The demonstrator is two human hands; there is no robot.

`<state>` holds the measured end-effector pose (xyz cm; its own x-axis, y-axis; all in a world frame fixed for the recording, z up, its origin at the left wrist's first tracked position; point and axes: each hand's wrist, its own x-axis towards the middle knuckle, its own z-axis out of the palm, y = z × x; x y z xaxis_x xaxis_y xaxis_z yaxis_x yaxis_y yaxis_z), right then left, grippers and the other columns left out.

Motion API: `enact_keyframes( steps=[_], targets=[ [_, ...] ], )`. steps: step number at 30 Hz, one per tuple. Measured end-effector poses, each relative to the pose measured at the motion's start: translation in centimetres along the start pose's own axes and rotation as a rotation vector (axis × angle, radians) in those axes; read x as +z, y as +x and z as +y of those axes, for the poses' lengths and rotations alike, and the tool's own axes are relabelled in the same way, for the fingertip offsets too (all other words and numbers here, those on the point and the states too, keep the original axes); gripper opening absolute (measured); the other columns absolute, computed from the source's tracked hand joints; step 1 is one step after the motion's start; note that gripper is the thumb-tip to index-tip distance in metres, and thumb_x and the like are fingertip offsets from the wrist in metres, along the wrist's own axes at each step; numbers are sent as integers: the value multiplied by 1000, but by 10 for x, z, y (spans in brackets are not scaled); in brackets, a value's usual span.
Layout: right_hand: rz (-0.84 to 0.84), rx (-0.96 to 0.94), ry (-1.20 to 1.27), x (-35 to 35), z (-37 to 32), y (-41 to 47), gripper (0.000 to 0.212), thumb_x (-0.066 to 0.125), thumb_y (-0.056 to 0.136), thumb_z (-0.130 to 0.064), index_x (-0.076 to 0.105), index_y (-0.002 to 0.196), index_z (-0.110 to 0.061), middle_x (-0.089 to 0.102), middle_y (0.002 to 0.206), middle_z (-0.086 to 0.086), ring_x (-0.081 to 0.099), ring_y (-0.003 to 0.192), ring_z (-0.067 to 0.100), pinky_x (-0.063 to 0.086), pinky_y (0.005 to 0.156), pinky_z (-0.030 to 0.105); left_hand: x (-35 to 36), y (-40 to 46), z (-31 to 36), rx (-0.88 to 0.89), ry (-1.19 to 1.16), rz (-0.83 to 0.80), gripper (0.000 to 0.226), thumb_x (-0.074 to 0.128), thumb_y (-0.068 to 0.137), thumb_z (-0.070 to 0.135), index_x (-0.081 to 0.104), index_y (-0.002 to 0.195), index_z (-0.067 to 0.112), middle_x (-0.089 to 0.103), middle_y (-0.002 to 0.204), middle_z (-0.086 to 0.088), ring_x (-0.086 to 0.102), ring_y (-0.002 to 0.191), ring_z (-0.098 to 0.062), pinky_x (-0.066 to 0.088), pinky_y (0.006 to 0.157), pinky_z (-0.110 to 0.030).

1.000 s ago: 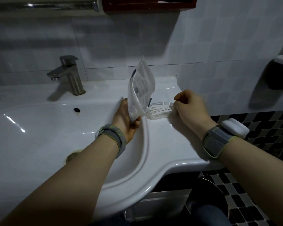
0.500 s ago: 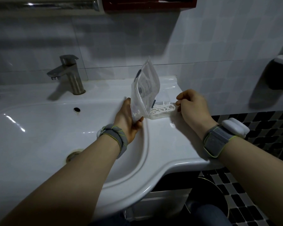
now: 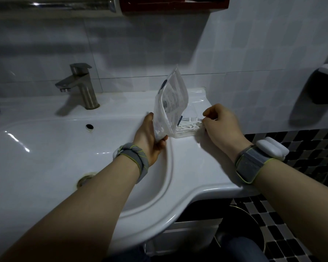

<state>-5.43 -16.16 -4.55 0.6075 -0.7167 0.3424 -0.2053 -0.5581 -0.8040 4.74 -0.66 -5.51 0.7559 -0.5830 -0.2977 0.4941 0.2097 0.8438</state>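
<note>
Pouch point(image 3: 170, 103) tilted nearer tray point(image 3: 187, 127), left hand point(image 3: 150, 137) gripping it, right hand point(image 3: 220, 125) pinching tray

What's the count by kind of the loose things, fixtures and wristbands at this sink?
Pouch: 1
Clear tray: 1
Faucet: 1
Wristbands: 2
Total: 5

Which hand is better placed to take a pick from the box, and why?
Probably the right hand: its fingers pinch the edge of the box of white picks on the sink. The left hand grips the upright pouch beside the box, so it is occupied.
</note>
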Motion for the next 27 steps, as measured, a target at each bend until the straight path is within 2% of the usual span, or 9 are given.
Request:
enact_keyframes(
  steps=[4, 9, 16, 18, 23, 27],
  targets=[
    [2, -4, -9, 0, -1, -2, 19, 51, 85, -6, 61, 96, -17, 60, 82, -2, 56, 80, 20, 42, 70, 25, 2, -2, 1, 8, 10, 3, 22, 46, 95, 42, 56, 94, 22, 54, 76, -2, 46, 43, -7, 30, 33, -12],
    [6, -102, -126, -1, -3, -5, 21, 49, 86, -3, 60, 102, -10, 61, 88, 5, 53, 80, 22, 37, 70, 25, 1, 0, 1, 11, 3, 1, 24, 45, 97, 43, 56, 97, 21, 54, 75, -2, 46, 38, -7, 30, 32, -12],
    [26, -129, -175, 0, -5, -7, 23, 46, 87, -3, 61, 104, -8, 63, 92, 8, 53, 84, 23, 41, 73, 28, 1, 0, 1, 7, 0, -4, 23, 46, 96, 42, 55, 93, 21, 53, 74, -1, 45, 39, -7, 30, 32, -13],
    [26, -125, -167, 0, -6, -6, 21, 44, 89, -5, 60, 103, -7, 64, 94, 9, 54, 86, 25, 43, 76, 31, 1, 0, 1, 3, -4, 1, 23, 46, 96, 43, 55, 93, 21, 53, 75, -1, 45, 38, -7, 30, 32, -13],
    [-14, -163, -195, 3, -8, -7, 18, 46, 96, -20, 58, 98, -7, 63, 90, 7, 54, 83, 25, 40, 71, 31, 1, 0, 0, 6, -1, 1, 23, 47, 96, 42, 54, 97, 20, 52, 76, -1, 45, 38, -7, 31, 32, -13],
    [-34, -198, -239, 6, -4, -5, 19, 45, 97, -22, 57, 98, -7, 63, 90, 7, 54, 82, 26, 38, 68, 30, 1, 1, 0, 10, -4, -3, 22, 47, 96, 41, 54, 93, 21, 52, 74, -1, 45, 39, -7, 30, 32, -13]
  ],
)
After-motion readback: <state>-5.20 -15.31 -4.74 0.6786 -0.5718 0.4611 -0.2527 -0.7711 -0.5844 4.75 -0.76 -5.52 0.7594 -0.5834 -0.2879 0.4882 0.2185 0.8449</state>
